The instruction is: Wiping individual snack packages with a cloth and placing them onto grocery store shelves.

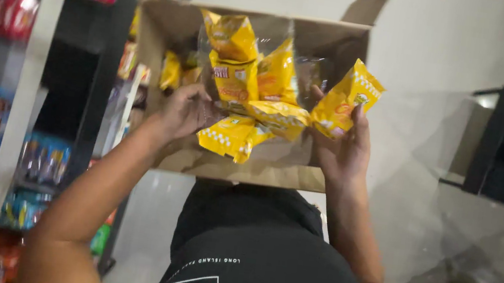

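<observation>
Both hands are curled around yellow snack packets over an open cardboard box (232, 165) in the upper middle of the frame. Left hand (187, 111) has its fingers closed on the near end of a strip of packets (246, 98), which drapes from the box's far wall down to its near edge. Right hand (344, 151) pinches a single packet (346, 99) between thumb and fingers, holding it tilted just above the box's right wall. More yellow packets and clear wrap lie deeper in the box, dim and hard to separate. One box flap (370, 4) stands up at the top. Down the left of the frame runs a shop shelf (22, 96) with red, blue and orange packs, blurred. A pale wall fills the upper right; a dark frame with glass (502, 137) sits at right, partly cut off. Black shirt (261, 261) at the bottom hides the box's underside, so what carries it cannot be told.
</observation>
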